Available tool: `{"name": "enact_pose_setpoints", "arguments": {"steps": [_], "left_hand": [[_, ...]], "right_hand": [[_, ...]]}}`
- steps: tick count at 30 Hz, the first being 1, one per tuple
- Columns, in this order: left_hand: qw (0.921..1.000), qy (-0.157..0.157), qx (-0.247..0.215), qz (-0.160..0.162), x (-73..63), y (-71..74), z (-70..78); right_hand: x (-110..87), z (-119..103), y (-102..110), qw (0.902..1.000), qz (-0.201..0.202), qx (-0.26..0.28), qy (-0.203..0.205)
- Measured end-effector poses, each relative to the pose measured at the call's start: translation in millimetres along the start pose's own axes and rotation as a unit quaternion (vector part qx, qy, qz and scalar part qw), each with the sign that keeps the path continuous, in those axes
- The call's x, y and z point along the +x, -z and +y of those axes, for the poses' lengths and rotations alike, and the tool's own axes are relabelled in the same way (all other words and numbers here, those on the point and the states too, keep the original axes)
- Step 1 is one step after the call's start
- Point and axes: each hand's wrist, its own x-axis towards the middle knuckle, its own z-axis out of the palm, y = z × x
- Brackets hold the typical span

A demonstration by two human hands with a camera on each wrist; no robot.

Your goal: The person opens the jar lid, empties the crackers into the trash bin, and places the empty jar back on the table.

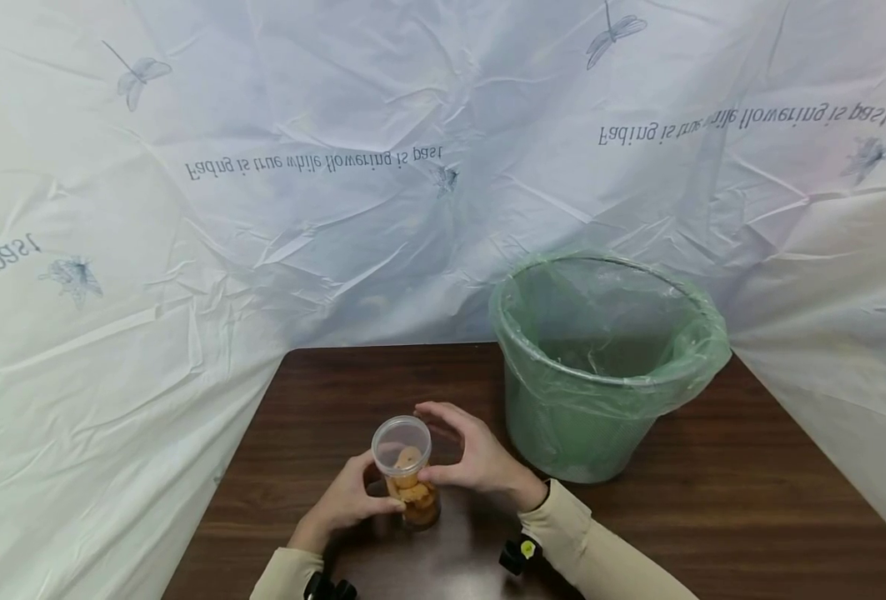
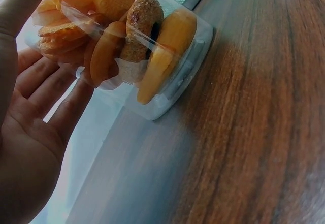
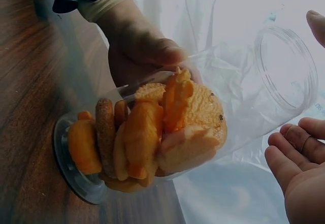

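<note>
A clear plastic jar (image 1: 420, 510) stands on the dark wooden table, partly filled with orange and brown cookies (image 3: 137, 137). Around its side wraps my left hand (image 1: 348, 497), thumb on the near side and fingers behind. The left wrist view has the left palm (image 2: 30, 112) beside the jar's wall, the cookies pressed against the plastic. At the jar's round transparent top (image 3: 287, 66), my right hand (image 1: 476, 457) is held with thumb and fingers spread on either side. A gap shows between these fingers and the rim in the right wrist view.
A green mesh bin (image 1: 570, 429) lined with a translucent bag stands right of the hands. Behind the table (image 1: 382, 375) hangs a white plastic sheet (image 1: 337, 242) with printed words and dragonflies. Dark wrist straps with small cameras (image 1: 518, 554) sit over beige sleeves.
</note>
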Motion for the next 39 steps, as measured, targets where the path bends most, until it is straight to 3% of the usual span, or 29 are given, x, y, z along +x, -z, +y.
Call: {"name": "enact_pose_setpoints", "arguments": {"steps": [13,27,36,39], "left_hand": [[0.9999,0.010,-0.003,-0.003,0.6,1.0,3.2],[1.0000,-0.007,0.000,-0.005,-0.4,0.4,-2.8],[0.9999,-0.012,0.007,0.000,-0.7,1.0,-2.1],[0.9999,-0.010,0.007,-0.003,-1.3,0.5,-2.2]], "right_hand": [[-3.0,1,-8,0.9995,0.026,-0.017,-0.009],[-3.9,-1,-19,0.9994,0.034,-0.007,0.003],[1.7,-32,-23,0.9982,0.054,-0.006,0.025],[1.7,-36,-27,0.9979,0.063,-0.001,0.013]]}}
